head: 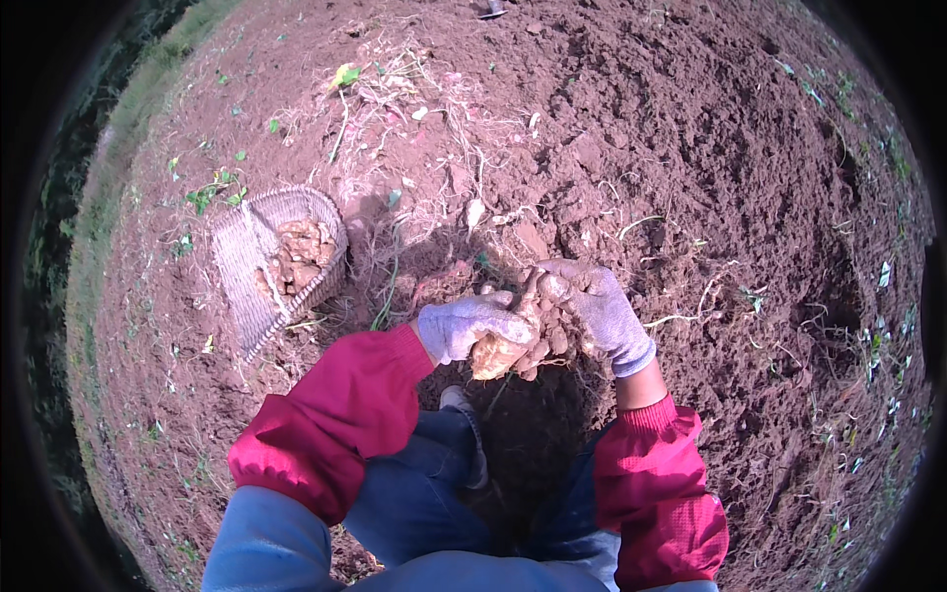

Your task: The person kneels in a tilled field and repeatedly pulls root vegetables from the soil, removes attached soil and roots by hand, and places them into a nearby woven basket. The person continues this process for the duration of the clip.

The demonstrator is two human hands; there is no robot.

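Observation:
A knobbly root clump, caked with soil and much like ginger, is held just above the ground before me. My left hand, in a pale knitted glove, grips its left side with the thumb on top. My right hand, gloved alike, pinches the upper right part of the same clump. Lumps of earth cling between the two hands, and the fingertips beneath are hidden. To the left, a woven scoop-shaped basket rests on the soil with several similar roots in it.
Loose reddish soil surrounds me. Pale stems and roots lie scattered ahead, with a whitish piece beyond my hands. My shoe stands just below the clump. At the top edge is a small dark object. Grass borders the left.

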